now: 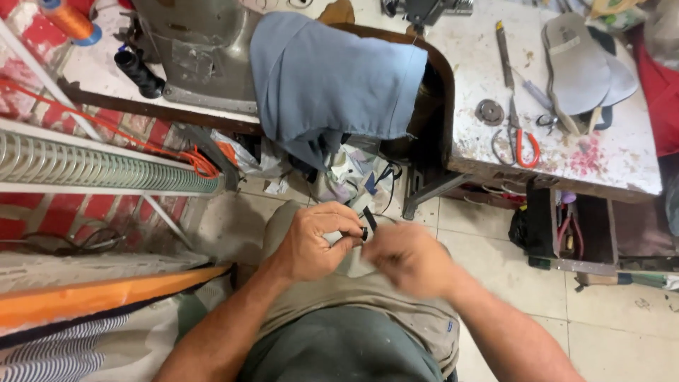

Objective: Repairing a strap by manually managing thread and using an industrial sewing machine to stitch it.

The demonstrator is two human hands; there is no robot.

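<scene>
Head view — left hand (pixel 311 244) grip pinching black strap (pixel 368 221), upright, tilted left; right hand (pixel 410 258) blurred — grip unclear

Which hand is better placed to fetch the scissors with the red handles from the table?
The right hand, probably. The scissors lie on the table at the person's right side. The left hand pinches a small black strap and is farther away, so it would have to let go first.
</scene>
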